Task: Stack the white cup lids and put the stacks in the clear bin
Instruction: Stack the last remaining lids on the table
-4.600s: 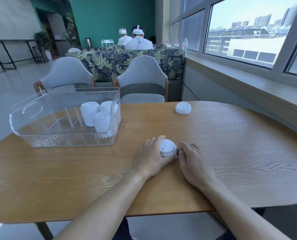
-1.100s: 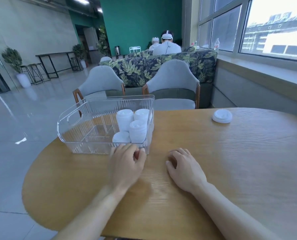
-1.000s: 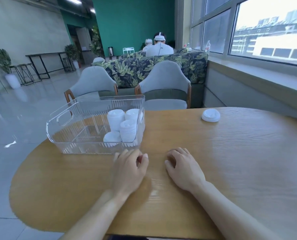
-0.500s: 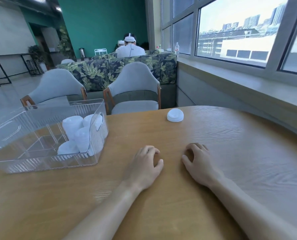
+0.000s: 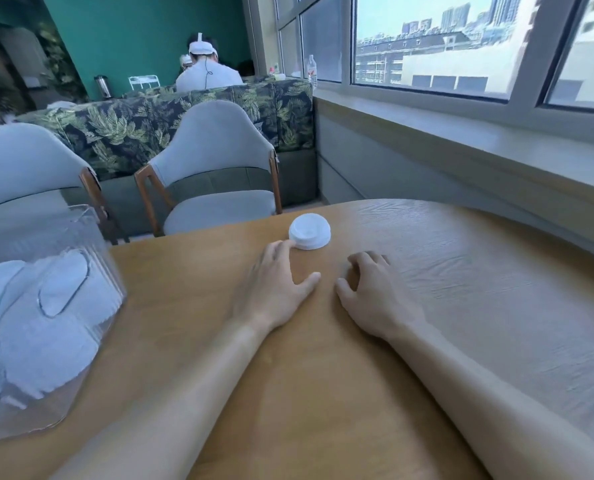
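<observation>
We can't read any text, label, brand, number or sign here: the white lid [image 5: 309, 232], the clear bin [image 5: 51, 306] and the wooden table [image 5: 444, 271] carry no visible print, and the bottle [image 5: 311, 71] on the sill is too small to read.

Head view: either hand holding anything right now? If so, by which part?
Nothing is held. The left hand lies flat, its fingertips reaching the near rim of the loose white lid without gripping it. The right hand rests on the table, fingers loosely curled, empty.
</observation>
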Motion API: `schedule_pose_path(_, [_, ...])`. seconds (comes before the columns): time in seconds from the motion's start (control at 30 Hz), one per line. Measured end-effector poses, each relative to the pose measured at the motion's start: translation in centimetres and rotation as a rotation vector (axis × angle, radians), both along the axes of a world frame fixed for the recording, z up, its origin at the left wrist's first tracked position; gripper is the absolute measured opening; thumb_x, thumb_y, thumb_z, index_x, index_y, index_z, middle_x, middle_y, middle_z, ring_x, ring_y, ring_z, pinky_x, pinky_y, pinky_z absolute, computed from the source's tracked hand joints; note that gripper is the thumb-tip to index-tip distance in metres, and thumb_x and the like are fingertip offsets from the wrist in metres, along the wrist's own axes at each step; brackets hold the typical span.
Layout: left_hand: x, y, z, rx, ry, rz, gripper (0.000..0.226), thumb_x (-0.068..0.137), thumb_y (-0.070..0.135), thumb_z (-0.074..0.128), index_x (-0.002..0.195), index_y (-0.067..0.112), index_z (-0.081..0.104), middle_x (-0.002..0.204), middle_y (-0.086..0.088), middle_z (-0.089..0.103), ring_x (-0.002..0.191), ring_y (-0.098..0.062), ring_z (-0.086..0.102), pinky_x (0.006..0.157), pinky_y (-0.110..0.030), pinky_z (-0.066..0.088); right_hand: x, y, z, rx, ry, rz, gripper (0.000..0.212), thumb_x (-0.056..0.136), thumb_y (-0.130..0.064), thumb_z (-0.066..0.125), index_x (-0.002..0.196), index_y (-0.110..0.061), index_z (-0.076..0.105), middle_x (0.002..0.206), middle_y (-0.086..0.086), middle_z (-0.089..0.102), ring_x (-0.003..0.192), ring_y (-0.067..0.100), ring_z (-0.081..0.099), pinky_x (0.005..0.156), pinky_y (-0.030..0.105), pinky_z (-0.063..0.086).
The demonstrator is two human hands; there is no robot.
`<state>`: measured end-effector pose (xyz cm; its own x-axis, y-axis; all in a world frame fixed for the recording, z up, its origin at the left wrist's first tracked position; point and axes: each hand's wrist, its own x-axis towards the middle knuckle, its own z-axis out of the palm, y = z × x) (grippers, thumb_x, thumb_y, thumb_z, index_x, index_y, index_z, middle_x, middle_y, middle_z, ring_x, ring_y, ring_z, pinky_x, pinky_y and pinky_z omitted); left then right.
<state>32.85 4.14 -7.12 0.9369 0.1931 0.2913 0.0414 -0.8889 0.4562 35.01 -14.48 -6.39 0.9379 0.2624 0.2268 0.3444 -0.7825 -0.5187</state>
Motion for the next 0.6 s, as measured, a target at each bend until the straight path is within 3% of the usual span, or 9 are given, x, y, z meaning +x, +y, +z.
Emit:
schedule_pose_path(0.3, [8.3, 2.1, -0.1, -0.113, -0.053, -0.048, 0.099, 0.077, 0.057, 0.080, 0.156, 0.030, 0.028, 0.157, 0.007, 0.040, 0.144, -0.015, 0.038, 0.111, -0.036, 0.038, 6.7, 2.7, 0.1, -0.055, -0.038, 0.038, 0.049, 0.097, -0.045, 0.050, 0.136, -0.016, 0.047, 0.140, 0.001, 0.051, 0.133, 0.022, 0.040, 0.104, 0.038, 0.036])
schedule_pose_path(0.6, [9.5, 2.7, 0.0, -0.185, -0.060, -0.094, 0.090, 0.070, 0.058, 0.085, 0.144, 0.031, 0.042, 0.136, 0.008, 0.061, 0.125, -0.015, 0.056, 0.103, -0.040, 0.047, 8.6, 3.3, 0.0, -0.008, 0.021, 0.117, 0.048, 0.092, -0.035, 0.051, 0.137, -0.022, 0.044, 0.135, -0.001, 0.056, 0.132, 0.019, 0.040, 0.106, 0.038, 0.036])
